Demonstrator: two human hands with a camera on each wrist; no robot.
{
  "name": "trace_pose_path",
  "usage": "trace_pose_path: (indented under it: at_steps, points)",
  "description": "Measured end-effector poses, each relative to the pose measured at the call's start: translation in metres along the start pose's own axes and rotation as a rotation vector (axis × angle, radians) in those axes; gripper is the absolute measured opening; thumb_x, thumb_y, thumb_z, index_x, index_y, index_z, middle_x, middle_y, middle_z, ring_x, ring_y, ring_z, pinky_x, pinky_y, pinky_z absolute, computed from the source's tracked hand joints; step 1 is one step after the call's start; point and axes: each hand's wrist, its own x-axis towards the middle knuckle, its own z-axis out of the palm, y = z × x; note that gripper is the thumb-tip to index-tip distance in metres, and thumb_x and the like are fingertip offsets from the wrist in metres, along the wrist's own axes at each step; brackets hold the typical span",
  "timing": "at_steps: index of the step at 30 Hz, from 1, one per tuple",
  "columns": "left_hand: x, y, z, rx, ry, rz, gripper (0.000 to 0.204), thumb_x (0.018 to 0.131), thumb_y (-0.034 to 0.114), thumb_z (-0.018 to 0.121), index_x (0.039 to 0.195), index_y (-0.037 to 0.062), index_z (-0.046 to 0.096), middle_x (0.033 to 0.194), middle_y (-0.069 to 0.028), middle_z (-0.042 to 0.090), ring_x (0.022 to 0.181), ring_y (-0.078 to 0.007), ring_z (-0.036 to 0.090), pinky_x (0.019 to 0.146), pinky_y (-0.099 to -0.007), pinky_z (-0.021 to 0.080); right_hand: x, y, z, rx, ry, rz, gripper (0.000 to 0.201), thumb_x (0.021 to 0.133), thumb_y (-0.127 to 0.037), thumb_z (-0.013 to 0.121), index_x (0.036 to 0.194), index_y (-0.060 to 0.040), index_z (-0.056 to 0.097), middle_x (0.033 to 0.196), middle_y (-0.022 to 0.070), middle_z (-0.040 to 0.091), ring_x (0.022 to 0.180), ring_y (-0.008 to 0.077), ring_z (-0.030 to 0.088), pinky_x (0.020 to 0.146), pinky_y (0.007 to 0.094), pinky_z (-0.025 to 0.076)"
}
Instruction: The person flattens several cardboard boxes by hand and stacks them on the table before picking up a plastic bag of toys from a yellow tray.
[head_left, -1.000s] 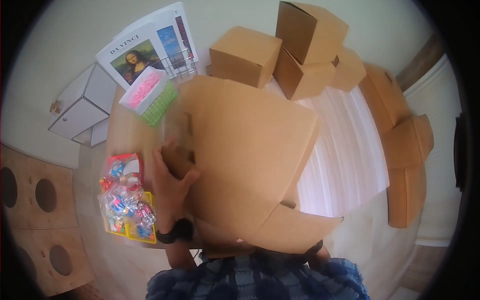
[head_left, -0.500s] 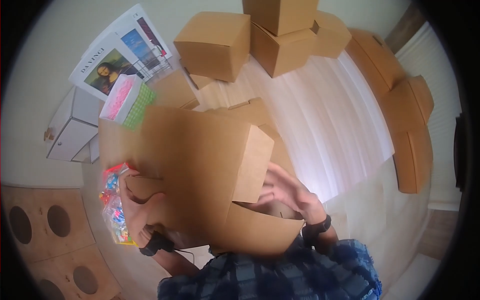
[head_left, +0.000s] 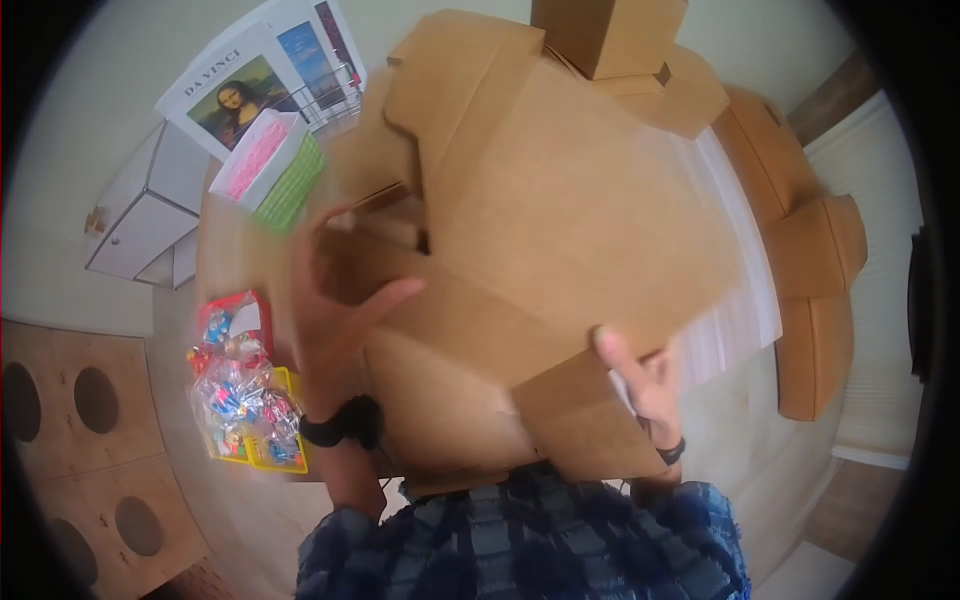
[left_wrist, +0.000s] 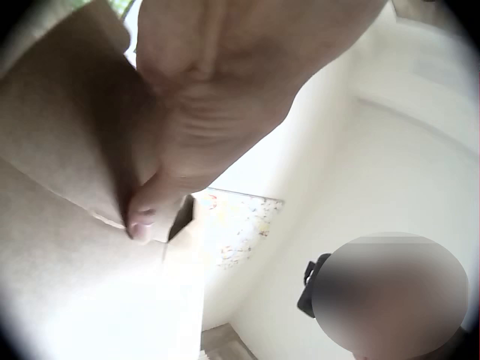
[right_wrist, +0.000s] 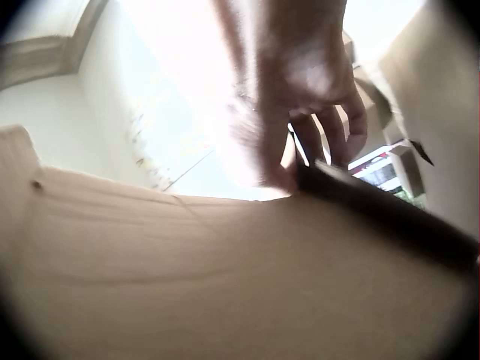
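A large brown cardboard box [head_left: 590, 220] with loose flaps fills the middle of the head view, tilted in front of the person and partly blurred. At its left side, the left hand [head_left: 335, 320] holds a flap, thumb spread from the fingers. The left wrist view has this hand's little fingertip against pale cardboard [left_wrist: 45, 202]. On the near right, the right hand [head_left: 650, 390] grips the box's edge beside a folded flap [head_left: 590, 420], its thumb lying on the cardboard. Its fingers bend over a panel's edge [right_wrist: 315, 176] in the right wrist view.
Trays of wrapped trinkets [head_left: 250, 400] lie left of the left hand. Behind them stand a green basket with pink filling [head_left: 290, 185], art books [head_left: 240, 95] and a grey cabinet [head_left: 150, 200]. More boxes stand at the back [head_left: 610, 40] and along the right [head_left: 790, 250].
The box has turned and shifted up and right, its broad panel now reaching toward the back boxes. The right hand has come from among the flaps to the box's right edge.
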Motion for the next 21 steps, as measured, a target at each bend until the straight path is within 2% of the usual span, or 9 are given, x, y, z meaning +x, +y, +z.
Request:
trace_pose_path:
  at_steps: [4,6,7,9,11,14,16,19,21]
  points:
    - [-0.005,-0.012,0.001,0.43,-0.011,0.202,0.074,0.091,0.024,0.085,0.152,0.0059,0.048,0.15,-0.0143,0.056,0.143,-0.0287,0.051,0.118,-0.0417,0.041,-0.008,-0.011,-0.02,-0.469,0.379,-0.393,0.037,0.1,-0.01,0.075,0.132,0.0055,0.065,0.115,0.0122,0.074,0.101,0.0164,0.068,0.089,0.0329,0.055]
    - [-0.016,-0.02,-0.004,-0.185,-0.147,0.063,0.068,0.097,0.026,0.078,0.154,0.0051,0.046,0.151,-0.0161,0.055,0.142,-0.0299,0.052,0.118,-0.0418,0.041,-0.006,-0.041,-0.006,-0.878,0.287,-0.72,0.032,0.097,-0.006,0.072,0.127,0.004,0.07,0.118,0.0153,0.076,0.106,0.0258,0.072,0.09,0.0361,0.059]
    - [-0.027,-0.023,-0.008,-0.887,-0.247,-0.11,0.065,0.1,0.025,0.075,0.154,0.0047,0.046,0.151,-0.0171,0.055,0.141,-0.0304,0.053,0.118,-0.0417,0.041,-0.006,-0.049,0.005,-1.062,0.193,-0.839,0.03,0.096,-0.005,0.07,0.124,0.0032,0.073,0.12,0.0169,0.077,0.109,0.0305,0.074,0.09,0.0377,0.061]
    - [-0.05,-0.028,-0.018,-1.553,-0.215,-0.404,0.062,0.102,0.024,0.072,0.154,0.003,0.046,0.15,-0.0177,0.056,0.137,-0.0299,0.056,0.115,-0.0407,0.043,-0.011,-0.04,0.021,-1.26,0.0,-1.022,0.029,0.097,-0.005,0.065,0.123,0.0009,0.076,0.121,0.0166,0.078,0.114,0.0341,0.075,0.092,0.0405,0.063]
    - [-0.073,-0.03,-0.027,-1.298,-0.05,-0.57,0.061,0.101,0.023,0.072,0.153,0.0008,0.046,0.145,-0.0167,0.06,0.131,-0.0278,0.061,0.111,-0.0387,0.046,-0.026,-0.008,0.035,-1.407,-0.198,-1.143,0.03,0.099,-0.008,0.062,0.125,-0.0025,0.075,0.125,0.0142,0.077,0.119,0.0329,0.073,0.094,0.0412,0.061]
    - [-0.079,-0.02,-0.032,-0.337,-0.147,-0.551,0.059,0.1,0.018,0.072,0.15,-0.0012,0.047,0.136,-0.0141,0.067,0.122,-0.0234,0.066,0.106,-0.0345,0.05,-0.05,0.033,0.05,-1.375,-0.548,-0.884,0.041,0.095,-0.015,0.071,0.135,-0.0053,0.069,0.148,0.0152,0.063,0.136,0.0329,0.06,0.106,0.0455,0.053]
    - [-0.081,-0.028,-0.023,-0.282,-0.082,-0.608,0.058,0.099,0.016,0.075,0.148,-0.0008,0.049,0.132,-0.0124,0.069,0.119,-0.0201,0.066,0.101,-0.0324,0.052,-0.052,0.05,0.054,-1.299,-0.75,-0.714,0.052,0.092,-0.022,0.077,0.141,-0.0061,0.065,0.158,0.0152,0.054,0.142,0.034,0.054,0.111,0.0476,0.048]
    - [-0.089,-0.059,-0.016,-0.216,-0.009,-0.569,0.057,0.096,0.012,0.076,0.146,0.0006,0.051,0.126,-0.0113,0.07,0.113,-0.0184,0.067,0.097,-0.0312,0.053,-0.036,0.036,0.048,-0.914,-0.72,-0.489,0.068,0.087,-0.032,0.082,0.145,-0.0052,0.059,0.161,0.0149,0.048,0.145,0.0359,0.049,0.115,0.0483,0.044]
    - [-0.092,-0.065,-0.013,-0.138,0.014,-0.533,0.057,0.095,0.011,0.077,0.145,0.0005,0.052,0.123,-0.0119,0.07,0.111,-0.0204,0.067,0.095,-0.033,0.053,-0.015,0.033,0.039,-1.063,-0.403,-0.493,0.079,0.087,-0.039,0.084,0.148,0.0003,0.054,0.15,0.0223,0.054,0.136,0.0411,0.054,0.112,0.051,0.046]
